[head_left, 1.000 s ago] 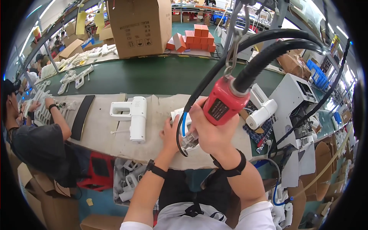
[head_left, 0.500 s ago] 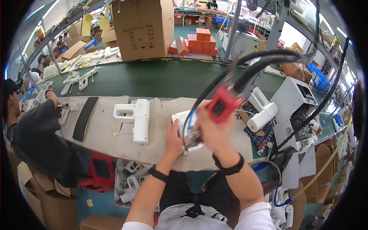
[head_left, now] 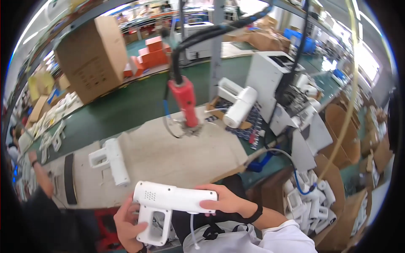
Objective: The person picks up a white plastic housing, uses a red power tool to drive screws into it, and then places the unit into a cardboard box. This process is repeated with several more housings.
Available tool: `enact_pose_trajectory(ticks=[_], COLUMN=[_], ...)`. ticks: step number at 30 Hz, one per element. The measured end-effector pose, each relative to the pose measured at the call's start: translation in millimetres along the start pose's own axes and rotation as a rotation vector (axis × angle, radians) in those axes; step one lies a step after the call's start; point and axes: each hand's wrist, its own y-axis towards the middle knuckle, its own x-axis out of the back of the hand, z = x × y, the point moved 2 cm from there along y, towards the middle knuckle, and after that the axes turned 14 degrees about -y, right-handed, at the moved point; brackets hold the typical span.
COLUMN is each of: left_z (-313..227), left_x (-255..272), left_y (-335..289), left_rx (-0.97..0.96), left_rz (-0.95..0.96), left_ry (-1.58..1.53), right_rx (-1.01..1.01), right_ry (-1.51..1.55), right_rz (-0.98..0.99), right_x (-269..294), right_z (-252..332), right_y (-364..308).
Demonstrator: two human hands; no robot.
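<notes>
Both hands hold a white gun-shaped plastic housing [head_left: 179, 199] above my lap, near the front edge of the bench. My left hand [head_left: 128, 223] wraps around its looped handle. At the other end of the barrel, my right hand [head_left: 223, 199] has its thumb on top and fingers underneath. Screw holes and a grid of small holes show on the upper face, and a thin white cord [head_left: 193, 232] dangles from it. A red power screwdriver [head_left: 185, 103], slightly blurred, hangs by black cables over the bench, apart from my hands.
A similar white housing [head_left: 116, 162] lies on the cardboard-covered bench [head_left: 168, 147]; another [head_left: 241, 107] rests beside a grey-white machine [head_left: 265, 80]. Beyond runs a green belt [head_left: 114, 114]. A carton of white housings [head_left: 310, 202] stands lower right. A co-worker's arm [head_left: 42, 181] reaches in at left.
My right hand has let go of the red screwdriver and taken the barrel end. The white housing has been lifted off the bench toward me. The view has swung right.
</notes>
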Motion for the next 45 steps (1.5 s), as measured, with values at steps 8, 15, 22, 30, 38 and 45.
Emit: enact_pose_trajectory(ticks=[8, 15, 22, 30, 38, 45], left_z=[74.4, 75.3, 26.7, 65.1, 79.9, 77.1], left_x=[137.0, 16.9, -41.5, -50.3, -61.8, -73.6], left_y=[87.0, 106.4, 134.0, 179.9, 182.6, 183.3], left_rx=[-0.167, 0.316, -0.334, 0.047, 0.147, 0.193], left_rz=[-0.377, -0.048, 0.36, 0.712, 0.391, 0.306], left_ry=[1.152, 1.267, 1.397, 1.384, 1.412, 1.259], right_rx=[-0.185, -0.228, 0.078, 0.203, 0.896, 0.678], right_ry=[0.408, 0.668, 0.94, -0.099, -0.652, -0.193], right_rz=[-0.458, -1.425, -1.039, 0.081, -1.055, -0.776], right_x=[99.4, 129.5, 143.1, 48.8, 3.8, 18.4], right_z=[-84.9, -212.9, -276.8, 24.5, 148.7, 153.9], right_y=[-186.8, -422.0, -440.9, -132.2, 82.7, 166.8])
